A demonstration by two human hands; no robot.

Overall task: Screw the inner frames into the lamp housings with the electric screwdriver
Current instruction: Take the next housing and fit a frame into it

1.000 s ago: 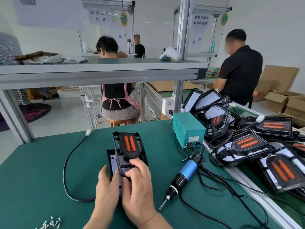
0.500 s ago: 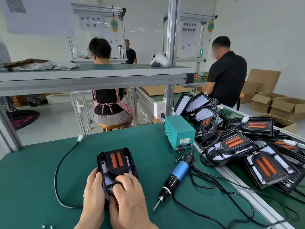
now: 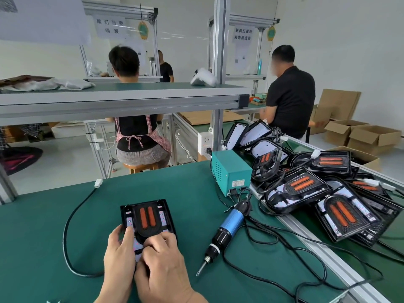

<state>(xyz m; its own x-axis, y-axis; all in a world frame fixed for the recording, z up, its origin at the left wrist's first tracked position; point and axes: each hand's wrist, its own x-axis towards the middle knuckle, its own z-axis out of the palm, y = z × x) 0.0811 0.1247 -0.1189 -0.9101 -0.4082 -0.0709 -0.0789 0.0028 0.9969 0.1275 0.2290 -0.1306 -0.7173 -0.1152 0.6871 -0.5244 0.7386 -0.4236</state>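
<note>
A black lamp housing lies flat on the green mat in front of me. A black inner frame with two orange strips sits inside it. My left hand holds the housing's near left edge, with its fingers bent over the rim. My right hand grips the near end of the inner frame with curled fingers and hides that end. The blue and black electric screwdriver lies on the mat to the right of my hands, tip toward me, and neither hand touches it.
A black cable with a white plug loops left from the housing. A teal power box stands behind the screwdriver, its cords trailing right. Several lamp housings are piled at right. Two people sit with their backs turned beyond the bench.
The inner frame was tilted up over the housing a second ago; it now lies flat inside it. Both hands have shifted onto its near end. The screwdriver has stayed put.
</note>
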